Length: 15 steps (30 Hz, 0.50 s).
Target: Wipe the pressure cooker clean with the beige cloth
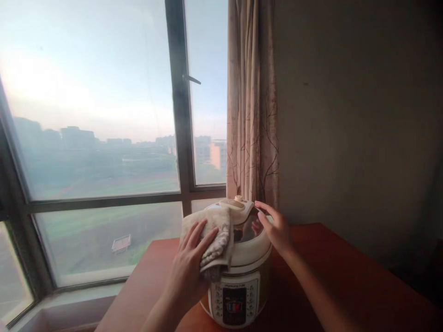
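Note:
A white electric pressure cooker [238,265] with a front control panel stands on the table. My left hand [194,258] presses a folded, patterned light cloth [219,235] against the left side of its lid, fingers spread over the fabric; the palm side is hidden. At the right end of the lid handle [238,210], my right hand [277,228] has its index finger and thumb stretched out, apart, with the tips at or very near the handle. The shiny lid top [247,228] reflects some fingers. A small round knob [238,198] sits on top behind the handle.
The reddish-brown table [332,276] extends to both sides of the cooker. Behind stands a large window with a dark frame [182,92] and a handle. A beige curtain [251,101] hangs beside a dim wall [346,115].

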Each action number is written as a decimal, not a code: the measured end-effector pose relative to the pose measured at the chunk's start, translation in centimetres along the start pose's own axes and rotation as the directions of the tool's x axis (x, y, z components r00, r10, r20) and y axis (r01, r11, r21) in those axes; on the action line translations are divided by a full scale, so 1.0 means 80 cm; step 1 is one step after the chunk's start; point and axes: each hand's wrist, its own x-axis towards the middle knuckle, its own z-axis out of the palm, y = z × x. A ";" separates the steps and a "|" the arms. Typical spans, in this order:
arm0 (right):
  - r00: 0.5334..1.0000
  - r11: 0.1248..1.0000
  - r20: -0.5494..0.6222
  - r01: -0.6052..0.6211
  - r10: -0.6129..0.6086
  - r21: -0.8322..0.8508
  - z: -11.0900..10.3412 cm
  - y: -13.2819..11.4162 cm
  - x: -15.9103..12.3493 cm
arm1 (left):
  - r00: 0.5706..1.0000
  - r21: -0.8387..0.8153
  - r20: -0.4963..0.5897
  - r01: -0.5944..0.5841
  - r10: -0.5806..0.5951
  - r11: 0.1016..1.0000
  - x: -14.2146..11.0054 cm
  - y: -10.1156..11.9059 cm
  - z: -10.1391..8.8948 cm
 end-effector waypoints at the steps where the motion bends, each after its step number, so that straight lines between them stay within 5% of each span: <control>1: 0.999 0.999 -0.028 -0.032 0.031 -0.039 0.001 0.008 0.005 | 0.998 0.045 0.056 -0.031 0.029 0.999 0.003 0.001 0.005; 8: 0.969 0.949 -0.125 -0.235 0.212 -0.210 -0.004 0.055 0.030 | 0.990 -0.050 0.139 -0.025 0.031 0.998 0.050 -0.019 -0.003; 15: 0.956 0.922 -0.077 -0.294 0.284 -0.250 -0.003 0.066 0.027 | 0.947 -0.169 0.252 0.246 -0.200 0.954 0.136 -0.078 0.006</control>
